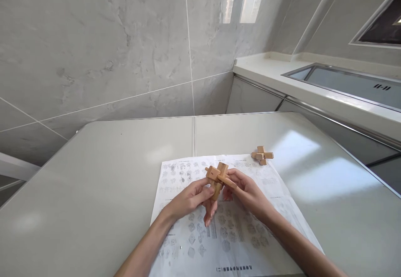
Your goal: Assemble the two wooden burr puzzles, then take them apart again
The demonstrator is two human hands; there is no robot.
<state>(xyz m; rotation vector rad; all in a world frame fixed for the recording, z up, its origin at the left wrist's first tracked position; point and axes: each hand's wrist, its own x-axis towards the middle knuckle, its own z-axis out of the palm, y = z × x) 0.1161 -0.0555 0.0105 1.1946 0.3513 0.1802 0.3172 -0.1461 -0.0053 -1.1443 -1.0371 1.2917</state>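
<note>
Gray tiled wall (94, 39) fills the upper left and center of the frame. Below it, the pale worktop (94, 185) spreads across the bottom, with a white counter (266, 66) along the upper right. A printed sheet (266, 210) covers the lower center of the worktop. Over it, the left hand (196, 195) is closed in a pinch on a wooden interlocking puzzle (214, 173), just below the frame's center. The right hand (246, 187), fingers curled, grips the puzzle's right side, though its fingertips are partly hidden. Right of center, a smaller-looking wooden cross (262, 156) rests at the sheet's top right corner.
</note>
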